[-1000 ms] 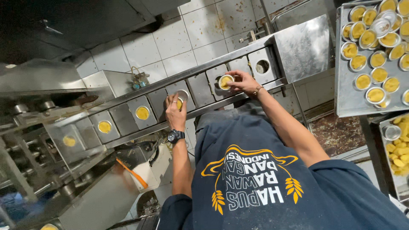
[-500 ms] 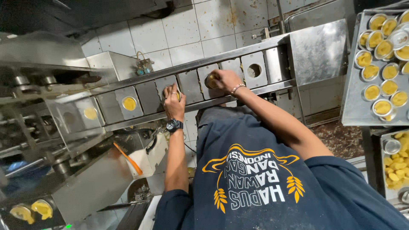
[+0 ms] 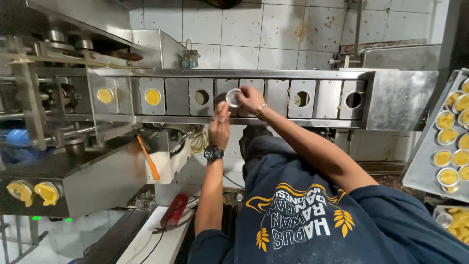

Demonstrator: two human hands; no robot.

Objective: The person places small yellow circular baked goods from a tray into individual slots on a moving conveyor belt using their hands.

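While the right hand [image 3: 250, 98] is pinching a small round foil cup [image 3: 234, 98] by its rim over a slot near the middle of the frame, the left hand [image 3: 219, 125] is resting just below with its fingers loosely curled, gripping nothing that I can make out. The cup is sitting at the steel conveyor [image 3: 254, 98] running across the upper half of the frame, a row of square plates each with a round hole. Toward the upper left, two plates are already carrying yellow-filled cups [image 3: 153, 97]. One open hole [image 3: 201, 97] is showing just left of the hands, and two more [image 3: 302, 99] are lying empty toward the right, so by my judgement the loading is only partly done, with several slots waiting. At the right edge of the frame a metal tray [image 3: 420, 166] is holding many more yellow-filled cups, well apart from the hands. At the lower left, two yellow pieces [image 3: 34, 192] are sitting on the machine housing.
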